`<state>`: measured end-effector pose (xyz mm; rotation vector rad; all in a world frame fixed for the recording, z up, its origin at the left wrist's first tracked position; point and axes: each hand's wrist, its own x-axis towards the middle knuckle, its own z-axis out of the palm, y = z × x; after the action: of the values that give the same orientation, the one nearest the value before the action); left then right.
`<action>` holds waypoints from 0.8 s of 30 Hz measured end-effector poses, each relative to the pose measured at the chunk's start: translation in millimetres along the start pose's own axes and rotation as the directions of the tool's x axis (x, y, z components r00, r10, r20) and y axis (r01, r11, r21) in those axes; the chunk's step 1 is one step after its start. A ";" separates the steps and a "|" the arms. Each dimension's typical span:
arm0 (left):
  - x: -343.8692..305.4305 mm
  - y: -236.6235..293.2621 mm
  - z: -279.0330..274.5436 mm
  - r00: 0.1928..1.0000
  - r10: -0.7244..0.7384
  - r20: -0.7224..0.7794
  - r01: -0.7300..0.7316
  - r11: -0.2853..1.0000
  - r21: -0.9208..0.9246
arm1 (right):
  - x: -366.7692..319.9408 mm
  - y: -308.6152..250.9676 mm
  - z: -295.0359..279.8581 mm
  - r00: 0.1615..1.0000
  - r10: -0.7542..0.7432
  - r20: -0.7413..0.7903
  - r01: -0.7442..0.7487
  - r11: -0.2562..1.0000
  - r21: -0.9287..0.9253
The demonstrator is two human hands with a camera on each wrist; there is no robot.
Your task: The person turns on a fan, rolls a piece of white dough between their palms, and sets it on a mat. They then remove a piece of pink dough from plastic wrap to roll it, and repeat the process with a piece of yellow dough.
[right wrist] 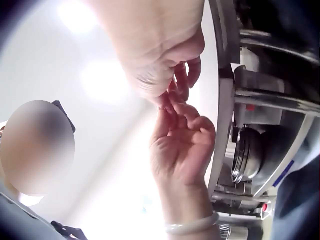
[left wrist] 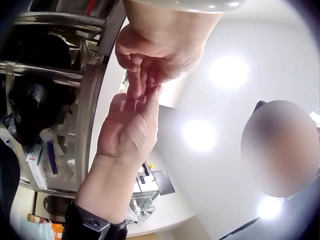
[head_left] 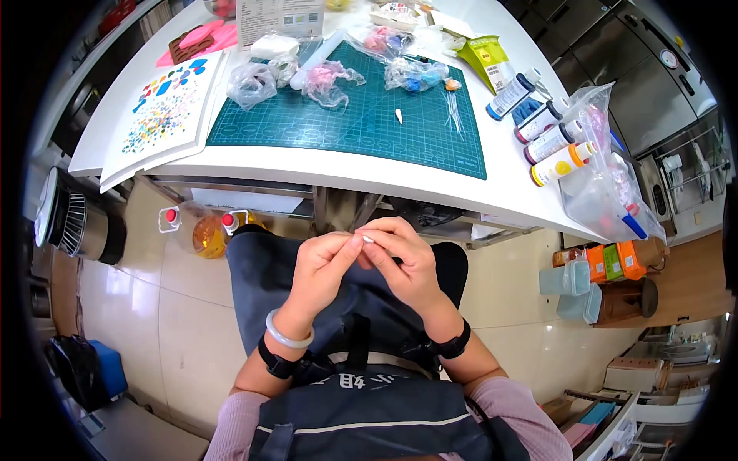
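Observation:
Above the lap in the head view, the left hand (head_left: 321, 265) and right hand (head_left: 406, 260) meet at the fingertips. Between them they pinch a small white piece (head_left: 367, 239), its material unclear and most of it covered by fingers. In the left wrist view, the right hand (left wrist: 127, 132) reaches up to the left hand (left wrist: 162, 55). The right wrist view has the left hand (right wrist: 182, 150) below the right (right wrist: 165, 65), thumbs and fingers together. A similar white pointed piece (head_left: 398, 116) lies on the green cutting mat (head_left: 307, 127).
Crumpled plastic bags with pink (head_left: 327, 77) and blue contents (head_left: 419, 75) lie on the mat. Several paint bottles (head_left: 561, 163) stand at the table's right side. A white sheet with coloured pieces (head_left: 161, 115) is at left. The table's front edge (head_left: 338, 178) runs just beyond the hands.

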<state>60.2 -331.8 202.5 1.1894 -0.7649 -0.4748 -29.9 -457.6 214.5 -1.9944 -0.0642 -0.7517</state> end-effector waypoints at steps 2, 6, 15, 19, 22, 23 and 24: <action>-0.6 -2.3 -2.1 0.986 -0.159 0.046 0.163 0.982 -0.091 | 0.8 4.0 -5.1 1.000 -0.013 0.022 0.014 0.999 -0.051; -3.8 -4.4 -3.7 0.980 -0.191 0.054 0.190 0.981 0.024 | 4.3 -3.0 -7.4 0.986 -0.114 0.118 0.139 0.962 -0.235; -3.2 -4.5 -3.1 0.904 -0.409 0.128 0.427 0.843 -0.327 | 9.0 -3.1 -17.3 0.959 -0.177 0.223 0.254 0.885 -0.391; -3.9 -5.4 -2.1 0.905 -0.360 0.228 0.425 0.801 -0.421 | 0.0 6.7 -16.2 0.985 -0.106 0.137 0.132 0.972 -0.197; -5.9 -11.8 -2.1 0.910 -0.333 0.247 0.409 0.819 -0.403 | -2.8 7.0 -16.3 0.989 -0.027 0.143 0.034 0.998 -0.050; -5.7 -13.0 -1.7 0.911 -0.337 0.238 0.410 0.806 -0.427 | -1.7 6.2 -16.0 0.990 -0.027 0.141 0.035 0.998 -0.053; -5.3 -12.6 -0.7 0.910 -0.336 0.243 0.412 0.805 -0.426 | 0.0 3.7 -14.0 0.989 -0.058 0.134 0.063 0.998 -0.032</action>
<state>57.9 -331.7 189.0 0.8437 -0.4968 -1.0375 -35.4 -470.9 216.4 -2.0834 -0.1910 -0.6619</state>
